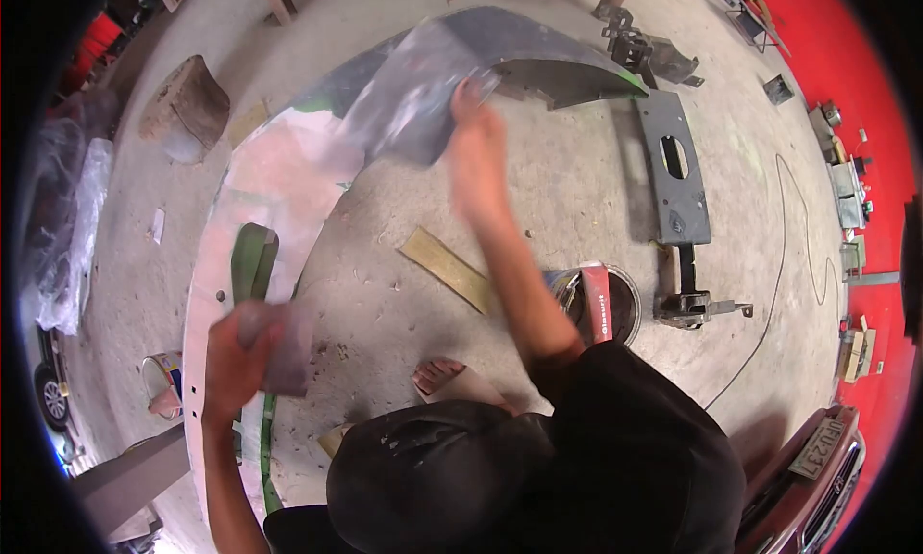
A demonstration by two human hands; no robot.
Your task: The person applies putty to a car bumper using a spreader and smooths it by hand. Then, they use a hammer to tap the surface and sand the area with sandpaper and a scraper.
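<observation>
gripping a grey-brown pad (290, 362) with curled fingers, the left hand (238, 357) is at the near stretch of a long curved panel (279, 165), which arcs over the concrete floor (385, 295) at the person's left and front. the right hand (478, 150) pinches a blurred grey sheet (399, 107) at the panel's middle, precise contact indeterminate. condition judged partway: near and middle stretches pale, green patches and dark grey far end uneven, remaining extent unclear.

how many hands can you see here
2: the left hand at lower left, holding a blurred flat piece by the pale panel, and the right hand at upper centre, at a blurred grey sheet.
</observation>
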